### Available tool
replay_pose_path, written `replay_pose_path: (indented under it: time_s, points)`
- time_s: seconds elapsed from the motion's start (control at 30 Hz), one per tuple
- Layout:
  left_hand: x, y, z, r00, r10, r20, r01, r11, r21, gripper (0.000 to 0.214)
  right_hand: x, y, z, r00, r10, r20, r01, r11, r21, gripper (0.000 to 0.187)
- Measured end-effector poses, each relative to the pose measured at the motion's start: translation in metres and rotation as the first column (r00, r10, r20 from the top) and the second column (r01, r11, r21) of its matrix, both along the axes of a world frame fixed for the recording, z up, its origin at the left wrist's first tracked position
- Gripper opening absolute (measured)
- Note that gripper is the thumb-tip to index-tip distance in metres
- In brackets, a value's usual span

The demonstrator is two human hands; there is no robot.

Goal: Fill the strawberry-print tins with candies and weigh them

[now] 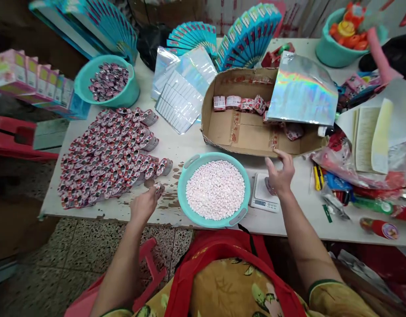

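Observation:
My left hand [144, 206] pinches a small printed container [159, 189] at the near right edge of a large group of similar red-and-white containers [100, 158], packed closely on the table. My right hand [282, 175] is over a small white digital scale [260, 193], its thumb and index finger spread apart. Another small container [269, 186] stands on the scale beside that palm, partly hidden by the hand; its lower fingers are hard to see. Between my hands sits a turquoise basin [181, 189] filled with small pale pink pieces [216, 189].
An open cardboard box [219, 127] with several small containers and a silvery sheet [302, 94] lies behind the scale. Back left is a turquoise bucket [130, 90] of small dark pink items. Blue folded cartons [249, 35] fan out behind. A yellow cutter [318, 177] and packets crowd the right.

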State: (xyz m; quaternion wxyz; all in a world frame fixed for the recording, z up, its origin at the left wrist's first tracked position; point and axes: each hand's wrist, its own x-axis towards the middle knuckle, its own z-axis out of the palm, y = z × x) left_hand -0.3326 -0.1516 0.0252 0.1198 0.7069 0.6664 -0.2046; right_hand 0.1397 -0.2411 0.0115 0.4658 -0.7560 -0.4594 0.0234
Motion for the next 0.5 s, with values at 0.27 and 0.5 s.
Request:
replay_pose_path:
  time_s: [0.27, 0.5]
  points:
    - [0.007, 0.016, -0.068, 0.933, 0.347, 0.091, -0.359, 0.913, 0.195, 0.037, 0.076, 0.293, -0.026, 0.953, 0.3, -0.05, -0.304, 0.929, -0.209, 0.032]
    - [0.105, -0.03, -0.069, 0.782, -0.064, 0.62, -0.016, 0.992, 0.124, 0.038, 0.088, 0.353, -0.067, 0.918, 0.233, -0.321, -0.31, 0.926, -0.215, 0.027]
